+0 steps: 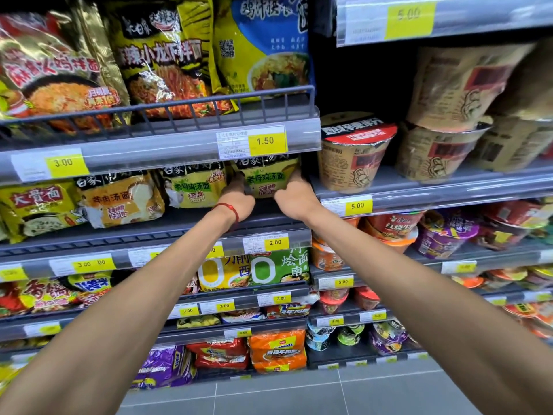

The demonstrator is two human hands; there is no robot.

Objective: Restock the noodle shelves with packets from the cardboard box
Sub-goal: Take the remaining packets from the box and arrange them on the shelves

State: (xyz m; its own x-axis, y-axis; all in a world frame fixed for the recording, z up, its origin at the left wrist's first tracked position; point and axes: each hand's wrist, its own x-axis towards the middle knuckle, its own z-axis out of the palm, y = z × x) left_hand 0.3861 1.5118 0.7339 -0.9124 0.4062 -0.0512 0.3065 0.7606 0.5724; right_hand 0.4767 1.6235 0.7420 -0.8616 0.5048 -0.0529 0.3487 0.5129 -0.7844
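Yellow price tags [265, 141], grey floor tiles [299, 393]

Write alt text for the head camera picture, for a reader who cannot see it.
The left hand and right hand hold a yellow-green noodle packet by its lower corners at the right end of a shop shelf, just under a 1.50 price tag. Other packets stand to its left; noodle bowls stand on the shelves to the right.

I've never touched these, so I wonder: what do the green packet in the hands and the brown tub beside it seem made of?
The green packet looks like thin plastic film: its printed surface has a slight sheen and soft creases. The brown tub looks like matte paper or card, with a wrinkled lid, perhaps foil or paper.
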